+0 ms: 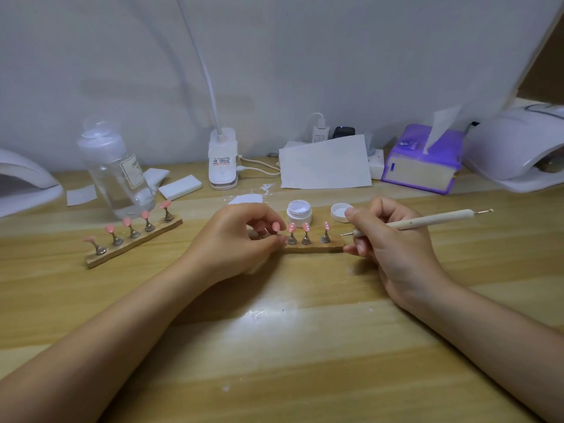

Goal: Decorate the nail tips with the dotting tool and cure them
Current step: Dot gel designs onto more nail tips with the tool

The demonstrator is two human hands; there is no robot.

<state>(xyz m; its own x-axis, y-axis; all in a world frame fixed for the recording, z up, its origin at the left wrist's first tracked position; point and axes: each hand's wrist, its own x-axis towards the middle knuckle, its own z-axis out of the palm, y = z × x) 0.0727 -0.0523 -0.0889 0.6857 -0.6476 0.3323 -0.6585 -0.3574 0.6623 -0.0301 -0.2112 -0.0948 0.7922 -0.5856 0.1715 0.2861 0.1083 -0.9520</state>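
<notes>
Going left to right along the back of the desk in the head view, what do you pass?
Left lamp → clear bottle → clip light → paper sheet → tissue box → right lamp.

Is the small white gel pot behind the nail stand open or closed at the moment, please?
Open. The gel pot shows its white contents from above, and its lid lies separately on the table to its right, inner side up.
</notes>
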